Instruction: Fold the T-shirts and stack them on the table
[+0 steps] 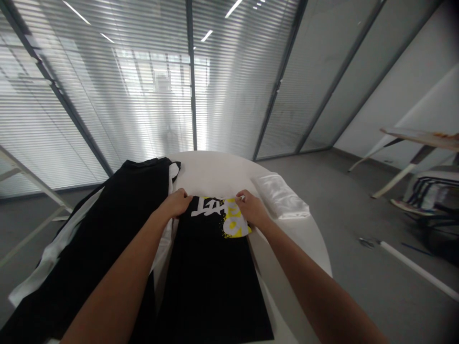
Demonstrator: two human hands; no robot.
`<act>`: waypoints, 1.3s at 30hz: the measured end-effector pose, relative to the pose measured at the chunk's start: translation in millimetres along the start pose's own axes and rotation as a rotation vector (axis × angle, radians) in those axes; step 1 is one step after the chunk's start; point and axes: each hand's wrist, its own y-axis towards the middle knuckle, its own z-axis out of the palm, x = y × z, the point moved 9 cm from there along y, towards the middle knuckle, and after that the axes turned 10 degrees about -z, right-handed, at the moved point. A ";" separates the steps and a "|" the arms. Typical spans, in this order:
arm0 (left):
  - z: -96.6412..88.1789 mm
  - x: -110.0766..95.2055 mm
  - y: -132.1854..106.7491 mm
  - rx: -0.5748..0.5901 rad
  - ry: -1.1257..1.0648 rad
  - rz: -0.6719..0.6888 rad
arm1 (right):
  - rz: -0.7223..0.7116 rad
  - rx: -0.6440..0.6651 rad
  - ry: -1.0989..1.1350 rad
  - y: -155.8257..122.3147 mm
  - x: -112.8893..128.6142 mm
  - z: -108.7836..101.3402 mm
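- I have the left hand (177, 203) closed in a pinch on the far left corner of the black printed garment (215, 282).
- I have the right hand (251, 209) pinching the same far edge near its right corner, over the yellow-and-white print.
- The garment lies flat between my two forearms, its long axis running from that pinched edge back toward me; neither hand is clearly nearer to it.
- Just beyond my left forearm, a dark clothing pile (125, 215) drapes over the round white table (215, 167).
- Past my right hand, a folded white satin cloth (281, 196) rests near the rim.
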 end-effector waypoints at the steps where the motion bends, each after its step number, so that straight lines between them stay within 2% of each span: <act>1: 0.1 -2.5 1.3 -0.037 0.038 0.034 | 0.008 0.001 0.009 0.6 -0.1 0.6; 8: 2.0 2.7 10.6 -0.050 0.125 0.041 | 0.073 0.076 -0.030 -1.3 -1.7 2.5; 9: -0.3 2.5 9.8 -0.069 0.144 0.042 | 0.077 0.071 -0.052 -2.5 -0.8 0.8; 11: -8.0 0.8 5.4 -0.138 0.177 0.032 | 0.053 -0.029 -0.120 -4.6 5.6 -11.5; 14: -24.3 -13.5 -10.7 -0.342 0.252 0.061 | -0.139 -0.277 -0.222 -10.3 34.3 -38.6; 15: -26.1 -23.3 -18.3 -0.404 0.286 0.114 | -0.222 -0.319 -0.229 -13.1 45.5 -42.8; 17: -18.9 -46.2 -33.7 -0.464 0.353 0.276 | -0.351 -0.303 -0.213 -17.6 62.8 -40.2; 19: -0.2 -63.1 -45.5 -0.435 0.393 0.432 | -0.413 -0.217 -0.220 -21.1 71.9 -27.5; 21: 22.3 -70.1 -51.1 -0.360 0.430 0.531 | -0.435 -0.077 -0.265 -23.7 73.8 -6.3; 24: 51.0 -66.5 -49.0 -0.212 0.487 0.582 | -0.401 0.175 -0.330 -26.7 63.6 28.4; 26: 59.1 -61.2 -44.6 -0.149 0.505 0.579 | -0.373 0.267 -0.348 -27.5 56.0 40.6; 29: 55.9 -56.7 -39.2 -0.140 0.499 0.561 | -0.364 0.276 -0.354 -26.1 52.4 42.2; 33: 42.4 -56.2 -38.4 -0.190 0.509 0.520 | -0.347 0.249 -0.357 -25.3 53.4 38.5; 37: 25.5 -55.7 -38.8 -0.259 0.568 0.459 | -0.313 0.148 -0.349 -23.6 56.1 28.8; 39: 16.0 -50.7 -34.6 -0.245 0.550 0.404 | -0.267 0.090 -0.360 -21.0 53.8 22.0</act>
